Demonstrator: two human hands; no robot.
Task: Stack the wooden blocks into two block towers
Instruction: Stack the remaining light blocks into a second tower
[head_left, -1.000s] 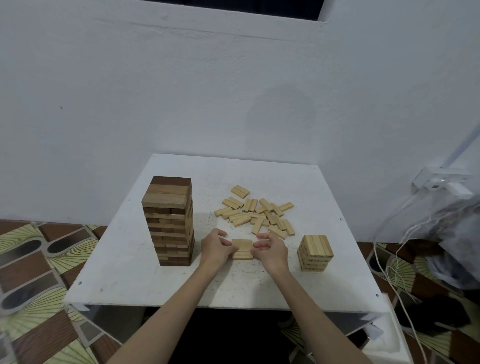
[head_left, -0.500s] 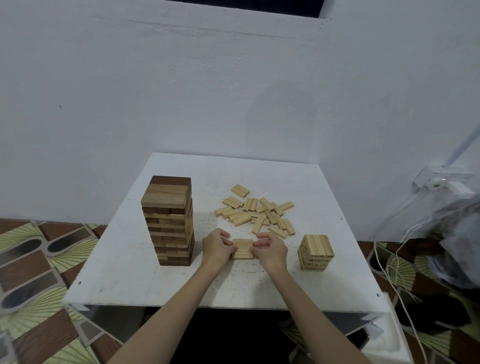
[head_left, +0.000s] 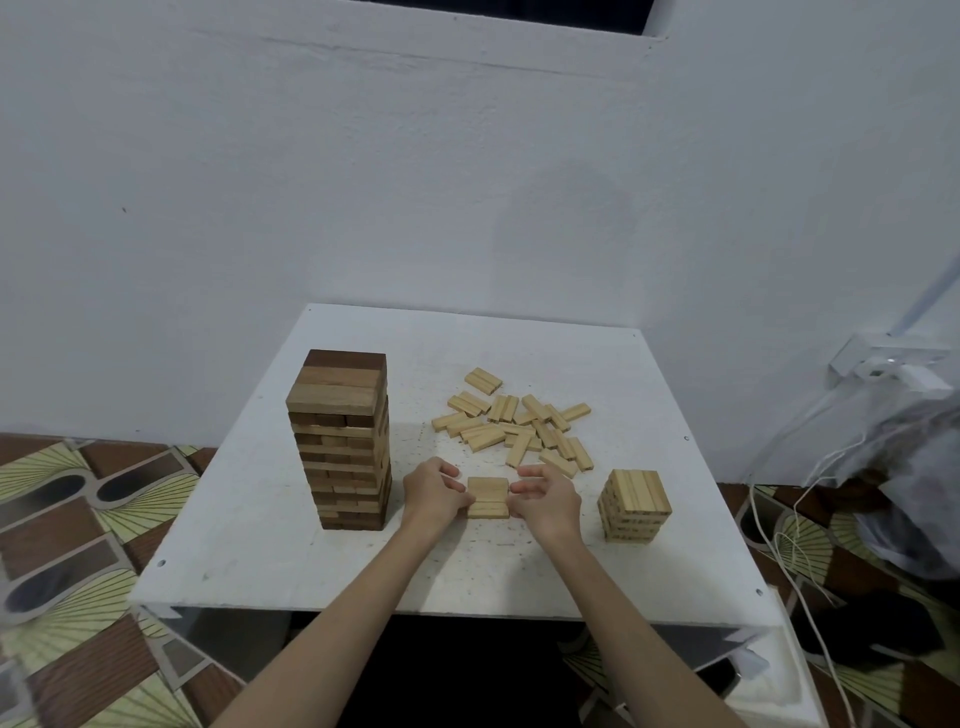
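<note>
- Head view: white table set against a white wall; patterned floor tiles on both sides.
- Tall tower of darker wooden blocks stands upright on the table's left part, just left of the left hand.
- Short tower of pale blocks stands at right, near the right hand but apart from it.
- Loose pile of pale blocks lies scattered flat at mid-table, beyond both hands.
- Small flat set of pale blocks lies on the table between the hands (side by side; count unclear).
- Left hand: fingers curled, pressing the set's left edge.
- Right hand: fingers curled loosely at the set's right edge; cannot tell whether it touches.
- White cables hang at far right.
</note>
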